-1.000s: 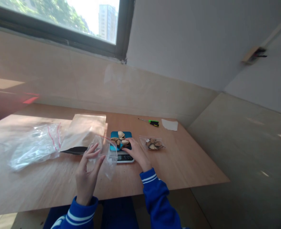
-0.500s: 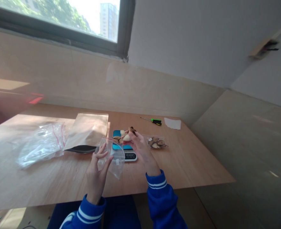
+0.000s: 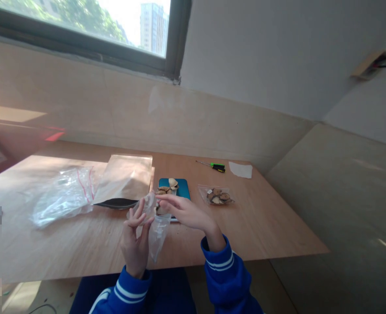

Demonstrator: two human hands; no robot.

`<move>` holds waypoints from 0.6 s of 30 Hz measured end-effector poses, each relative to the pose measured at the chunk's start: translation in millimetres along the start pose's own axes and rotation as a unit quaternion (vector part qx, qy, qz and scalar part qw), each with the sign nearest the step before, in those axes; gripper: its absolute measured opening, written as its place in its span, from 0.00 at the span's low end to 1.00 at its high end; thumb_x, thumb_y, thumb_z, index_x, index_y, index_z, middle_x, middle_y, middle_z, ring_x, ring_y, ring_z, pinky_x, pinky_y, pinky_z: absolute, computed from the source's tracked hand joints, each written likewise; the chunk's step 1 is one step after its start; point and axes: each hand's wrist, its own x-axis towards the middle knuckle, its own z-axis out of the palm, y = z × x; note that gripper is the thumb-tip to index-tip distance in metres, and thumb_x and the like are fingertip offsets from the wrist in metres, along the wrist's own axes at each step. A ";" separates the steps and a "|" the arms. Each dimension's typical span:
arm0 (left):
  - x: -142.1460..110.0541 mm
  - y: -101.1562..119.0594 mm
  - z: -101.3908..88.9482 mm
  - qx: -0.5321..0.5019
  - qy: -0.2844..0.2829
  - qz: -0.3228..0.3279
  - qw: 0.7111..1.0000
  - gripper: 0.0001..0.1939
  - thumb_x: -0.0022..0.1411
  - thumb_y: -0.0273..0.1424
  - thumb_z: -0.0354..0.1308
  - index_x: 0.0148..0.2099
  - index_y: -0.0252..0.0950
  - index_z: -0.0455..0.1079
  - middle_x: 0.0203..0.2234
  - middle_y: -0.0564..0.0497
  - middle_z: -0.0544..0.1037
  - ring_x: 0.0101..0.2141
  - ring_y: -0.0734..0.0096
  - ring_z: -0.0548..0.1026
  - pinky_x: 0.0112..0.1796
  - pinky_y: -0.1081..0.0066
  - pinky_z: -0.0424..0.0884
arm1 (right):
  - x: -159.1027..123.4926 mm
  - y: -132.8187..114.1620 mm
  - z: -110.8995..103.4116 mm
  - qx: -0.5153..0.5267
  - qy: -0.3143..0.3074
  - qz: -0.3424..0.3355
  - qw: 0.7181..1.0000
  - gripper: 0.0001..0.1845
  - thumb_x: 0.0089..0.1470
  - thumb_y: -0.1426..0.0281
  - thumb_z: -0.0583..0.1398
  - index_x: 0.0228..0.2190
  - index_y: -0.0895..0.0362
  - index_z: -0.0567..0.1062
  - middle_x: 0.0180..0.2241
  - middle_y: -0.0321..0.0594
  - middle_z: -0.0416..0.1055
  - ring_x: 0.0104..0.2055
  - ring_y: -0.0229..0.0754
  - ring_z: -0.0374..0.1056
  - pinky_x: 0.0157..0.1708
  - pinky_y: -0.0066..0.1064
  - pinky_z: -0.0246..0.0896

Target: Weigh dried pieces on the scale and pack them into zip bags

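Observation:
My left hand (image 3: 136, 237) pinches a clear zip bag (image 3: 159, 233) by its mouth, and the bag hangs below over the table's near side. My right hand (image 3: 186, 212) is at the bag's mouth, palm down, its fingers pointing left. Under those fingers shows part of a brown-and-cream dried mushroom piece (image 3: 159, 210); the thumb is hidden. Just behind the hands, a digital scale (image 3: 184, 188) with a blue top carries several more dried mushroom pieces (image 3: 172, 183). The right hand covers most of the scale's front.
Right of the scale lies a filled clear bag (image 3: 217, 196) of similar pieces. Farther back are a green-black screwdriver (image 3: 217, 167) and a white paper scrap (image 3: 240, 170). To the left sit a brown paper pouch (image 3: 125, 179) and a pile of clear bags (image 3: 62, 198).
My right hand has moved from above the scale left and down to the bag's mouth, carrying mushroom pieces. The bag has crumpled and tilted in my left hand. The view has shifted slightly.

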 end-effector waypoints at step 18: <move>6.9 1.6 -4.6 0.022 0.057 -0.001 0.998 0.09 0.61 0.29 0.59 0.39 0.38 0.59 0.54 0.36 0.73 0.53 0.56 0.72 0.52 0.47 0.69 | 55.0 79.9 9.8 -0.338 0.120 -0.049 0.932 0.16 0.54 0.77 0.61 0.45 0.57 0.74 0.47 0.49 0.72 0.54 0.51 0.64 0.55 0.45 0.58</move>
